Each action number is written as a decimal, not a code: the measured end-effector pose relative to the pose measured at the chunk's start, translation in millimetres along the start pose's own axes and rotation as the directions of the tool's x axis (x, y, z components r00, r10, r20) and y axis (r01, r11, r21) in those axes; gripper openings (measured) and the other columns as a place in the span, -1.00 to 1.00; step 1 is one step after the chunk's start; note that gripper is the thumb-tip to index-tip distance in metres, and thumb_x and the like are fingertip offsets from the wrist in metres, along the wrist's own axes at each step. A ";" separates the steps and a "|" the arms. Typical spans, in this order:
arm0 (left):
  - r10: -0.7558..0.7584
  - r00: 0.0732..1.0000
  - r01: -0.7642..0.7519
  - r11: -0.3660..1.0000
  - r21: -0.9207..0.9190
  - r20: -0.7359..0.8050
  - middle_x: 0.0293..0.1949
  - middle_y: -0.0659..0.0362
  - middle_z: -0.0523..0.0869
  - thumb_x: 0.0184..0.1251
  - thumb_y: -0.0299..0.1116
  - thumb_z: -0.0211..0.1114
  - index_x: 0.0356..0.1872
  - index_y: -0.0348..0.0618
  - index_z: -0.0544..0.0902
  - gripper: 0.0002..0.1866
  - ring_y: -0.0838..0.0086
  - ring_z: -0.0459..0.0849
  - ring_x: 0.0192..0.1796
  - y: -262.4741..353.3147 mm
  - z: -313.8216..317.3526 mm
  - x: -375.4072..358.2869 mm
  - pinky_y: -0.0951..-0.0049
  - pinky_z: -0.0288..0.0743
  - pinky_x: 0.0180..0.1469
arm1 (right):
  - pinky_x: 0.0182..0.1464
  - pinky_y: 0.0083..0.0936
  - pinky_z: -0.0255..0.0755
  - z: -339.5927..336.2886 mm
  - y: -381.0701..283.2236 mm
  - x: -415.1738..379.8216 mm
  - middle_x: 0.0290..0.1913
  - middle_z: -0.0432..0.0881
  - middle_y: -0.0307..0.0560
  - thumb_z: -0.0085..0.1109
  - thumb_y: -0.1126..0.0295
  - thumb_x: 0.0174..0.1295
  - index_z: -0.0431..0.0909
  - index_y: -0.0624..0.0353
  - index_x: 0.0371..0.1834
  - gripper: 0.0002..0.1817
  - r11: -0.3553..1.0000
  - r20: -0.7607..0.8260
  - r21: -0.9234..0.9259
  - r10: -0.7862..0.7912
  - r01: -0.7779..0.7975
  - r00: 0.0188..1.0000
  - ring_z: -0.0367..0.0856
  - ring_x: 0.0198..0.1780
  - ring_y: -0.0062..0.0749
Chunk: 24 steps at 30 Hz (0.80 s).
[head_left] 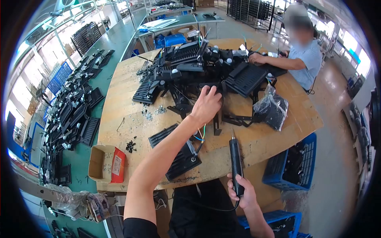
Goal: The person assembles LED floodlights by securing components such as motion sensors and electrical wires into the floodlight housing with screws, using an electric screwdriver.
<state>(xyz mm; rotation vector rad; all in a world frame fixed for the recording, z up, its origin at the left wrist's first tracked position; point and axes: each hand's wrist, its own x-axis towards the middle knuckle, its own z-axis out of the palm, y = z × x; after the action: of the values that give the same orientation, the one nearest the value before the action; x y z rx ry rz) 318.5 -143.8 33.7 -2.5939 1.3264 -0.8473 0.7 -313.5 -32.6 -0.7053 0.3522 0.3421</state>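
Note:
My left hand (206, 105) reaches into the pile with its fingers curled down on a black metal bracket (217, 123); the fingertips are partly hidden. In my right hand (245, 190) is a black corded electric screwdriver (235, 158), its bit pointing away from me over the table edge. Below my left forearm lies a black finned lamp housing (183, 160) with coloured wires sticking up. More finned housings (246, 79) are heaped with brackets in front of my left hand.
A red-and-tan carton (118, 164) with small hardware stands at the table's left corner, near black screws (130, 146). Loose washers (147, 114) lie beyond. A plastic bag (274, 107) sits right, above a blue crate (311, 158). A co-worker (305, 59) works opposite.

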 end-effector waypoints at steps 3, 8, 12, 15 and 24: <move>0.040 0.996 -0.035 0.997 0.069 -0.082 -0.14 0.22 0.65 0.19 -0.28 0.29 -0.26 -0.02 0.82 -0.80 0.10 0.47 0.35 -0.3 -6.4 -3.6 -0.10 0.20 0.55 | -0.63 -0.58 0.28 -3.8 2.6 -0.7 -0.26 0.60 -0.06 0.07 0.15 0.60 0.48 0.32 0.29 -0.55 1.000 -0.013 -0.009 0.005 -0.005 1.000 0.53 -0.51 -0.43; 0.014 0.960 0.021 0.992 0.121 -0.280 -0.15 0.18 0.64 0.23 -0.31 0.28 -0.21 -0.08 0.72 -0.83 0.19 0.57 0.18 -14.8 -2.6 -9.6 0.10 0.38 0.40 | -0.68 -0.56 0.27 2.2 6.3 1.2 -0.34 0.61 -0.06 0.20 0.11 0.54 0.55 0.29 0.19 -0.57 1.000 -0.022 0.001 -0.004 0.004 1.000 0.54 -0.57 -0.44; -0.108 0.951 0.129 0.990 0.053 -0.289 -0.14 0.20 0.63 0.23 -0.36 0.29 -0.19 -0.10 0.70 -0.84 0.29 0.58 0.05 -31.7 -4.7 -15.5 0.25 0.42 0.22 | -0.69 -0.57 0.27 4.9 5.8 1.2 -0.34 0.62 -0.06 0.18 0.10 0.55 0.55 0.28 0.18 -0.57 0.998 -0.089 -0.051 -0.041 0.037 0.995 0.53 -0.58 -0.46; -0.260 0.961 0.259 0.966 -0.019 -0.099 -0.12 0.20 0.66 0.22 -0.37 0.32 -0.19 -0.09 0.71 -0.84 0.29 0.59 0.09 -43.8 -14.0 -18.0 0.32 0.42 0.20 | -0.69 -0.56 0.27 7.6 7.8 0.3 -0.35 0.63 -0.07 0.17 0.10 0.55 0.55 0.28 0.18 -0.57 0.995 -0.129 -0.085 -0.065 0.054 0.990 0.53 -0.59 -0.47; 0.003 0.986 0.002 1.000 0.028 -0.166 0.30 0.09 0.58 -0.08 -0.42 0.53 0.15 -0.16 0.67 -0.38 0.16 0.55 0.25 -62.9 -39.8 -11.4 0.29 0.47 0.35 | -0.68 -0.57 0.26 12.0 13.9 1.3 -0.34 0.60 -0.09 0.13 0.08 0.57 0.55 0.27 0.17 -0.57 0.992 -0.121 -0.080 -0.105 0.095 0.987 0.51 -0.58 -0.48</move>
<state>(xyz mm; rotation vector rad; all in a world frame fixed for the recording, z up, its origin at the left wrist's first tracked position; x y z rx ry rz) 337.4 -90.4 83.3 -2.5497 1.3442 -1.0948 -1.6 -295.3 -32.5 -0.8162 0.4230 0.2169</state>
